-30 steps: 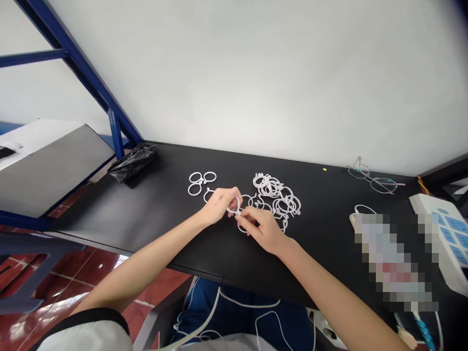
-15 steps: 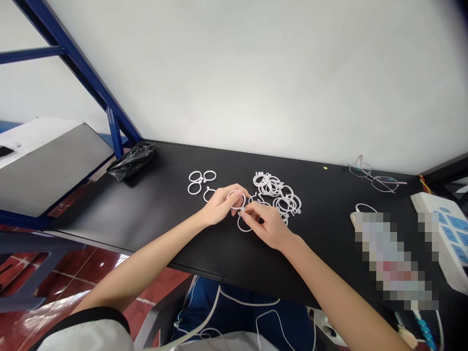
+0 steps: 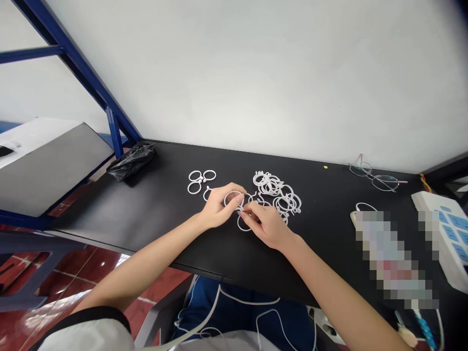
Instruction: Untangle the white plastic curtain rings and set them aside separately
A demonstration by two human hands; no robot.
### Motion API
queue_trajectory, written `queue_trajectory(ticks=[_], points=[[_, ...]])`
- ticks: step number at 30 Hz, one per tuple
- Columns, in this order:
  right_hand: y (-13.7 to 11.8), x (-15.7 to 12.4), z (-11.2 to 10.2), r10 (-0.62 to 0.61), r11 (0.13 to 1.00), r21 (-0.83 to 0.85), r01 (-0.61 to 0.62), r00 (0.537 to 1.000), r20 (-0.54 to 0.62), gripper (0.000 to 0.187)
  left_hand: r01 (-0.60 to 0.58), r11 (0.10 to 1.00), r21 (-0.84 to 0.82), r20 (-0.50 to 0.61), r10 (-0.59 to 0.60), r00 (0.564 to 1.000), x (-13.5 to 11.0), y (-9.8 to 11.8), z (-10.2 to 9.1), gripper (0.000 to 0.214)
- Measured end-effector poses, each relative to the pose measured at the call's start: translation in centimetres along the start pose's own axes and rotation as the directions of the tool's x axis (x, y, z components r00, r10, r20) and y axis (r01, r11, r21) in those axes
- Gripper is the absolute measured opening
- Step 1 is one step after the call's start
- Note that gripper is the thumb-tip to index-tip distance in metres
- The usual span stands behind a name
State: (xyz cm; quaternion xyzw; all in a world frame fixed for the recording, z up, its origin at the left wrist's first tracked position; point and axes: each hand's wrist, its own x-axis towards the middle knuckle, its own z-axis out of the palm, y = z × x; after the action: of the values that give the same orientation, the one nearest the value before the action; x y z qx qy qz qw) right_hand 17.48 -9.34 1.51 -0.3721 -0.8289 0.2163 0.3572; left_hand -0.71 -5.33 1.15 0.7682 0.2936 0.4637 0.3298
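Both hands meet over the middle of the black table (image 3: 153,214). My left hand (image 3: 218,207) pinches a white plastic ring (image 3: 233,199) between thumb and fingers. My right hand (image 3: 266,225) pinches the same ring at its lower right side. Another white ring (image 3: 243,225) lies flat on the table just under my right fingers. A loose pile of white rings (image 3: 278,195) sits right behind my right hand. A small group of three white rings (image 3: 200,181) lies to the left, beyond my left hand.
A crumpled black plastic bag (image 3: 130,161) lies at the table's far left corner by a blue metal frame (image 3: 87,80). Eyeglasses (image 3: 373,177) rest at the far right by the wall. A white power strip (image 3: 444,234) and a blurred object (image 3: 393,258) occupy the right side.
The ring held between both hands has turned from edge-on to more face-up, and both hands have shifted slightly away from me toward the pile.
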Motion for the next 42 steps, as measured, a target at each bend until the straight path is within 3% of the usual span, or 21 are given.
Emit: queue_trajectory(ticks=[15, 26, 33, 42], points=[[-0.4, 0.0, 0.4, -0.007, 1.000, -0.030, 0.008, 0.999, 0.035, 0.020, -0.050, 0.998, -0.039, -0.038, 0.048, 0.998, 0.1, 0.0, 0.1, 0.040], [-0.3, 0.3, 2.4, -0.106, 0.990, -0.096, 0.107, 0.994, 0.011, 0.020, 0.157, 0.972, -0.176, -0.211, -0.193, 0.958, -1.1, -0.1, 2.4, 0.058], [0.1, 0.0, 2.4, -0.019, 0.999, -0.028, 0.017, 0.995, -0.099, 0.014, 0.336, 0.867, -0.368, -0.032, -0.373, 0.927, -0.4, 0.3, 2.1, 0.060], [0.1, 0.0, 2.6, -0.042, 0.994, -0.103, 0.025, 0.985, -0.168, 0.022, 0.298, 0.883, -0.363, 0.005, -0.318, 0.948, -0.4, -0.1, 2.3, 0.047]])
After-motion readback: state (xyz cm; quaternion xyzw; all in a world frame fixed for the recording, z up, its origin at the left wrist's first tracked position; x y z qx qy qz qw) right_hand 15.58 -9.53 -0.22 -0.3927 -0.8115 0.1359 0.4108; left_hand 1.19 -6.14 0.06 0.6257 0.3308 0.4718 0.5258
